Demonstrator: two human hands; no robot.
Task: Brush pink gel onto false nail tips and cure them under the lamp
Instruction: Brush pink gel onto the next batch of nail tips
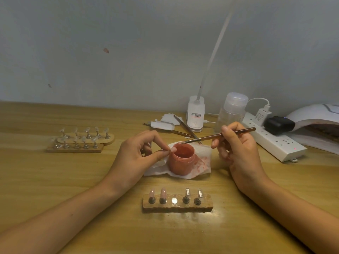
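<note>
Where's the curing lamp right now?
Head view: the curing lamp sits at the far right of the table, cut off by the frame, just behind the white power strip.

Dim, even light; warm on the wooden table point(55, 180), flat grey on the wall point(110, 33). No hard shadows — only soft, faint ones under the left hand point(135, 156) and right hand point(240, 154), darkest just below the right fingers point(223, 151). Pale sheen on the table nearer the camera than the fingers, beside the wooden holder point(178, 208); 1 metal disc point(174, 200) on it glints white. Well right of the fingers, 1 red dot glows on the power strip point(278, 143). Far left of the left fingers point(161, 154), the nail stands point(78, 142) are smeared, detail lost. Whole frame soft — the label point(196, 115) beyond the fingers is unreadable. Table's far edge bows; forearms stretch toward the 2 lower corners.
</note>
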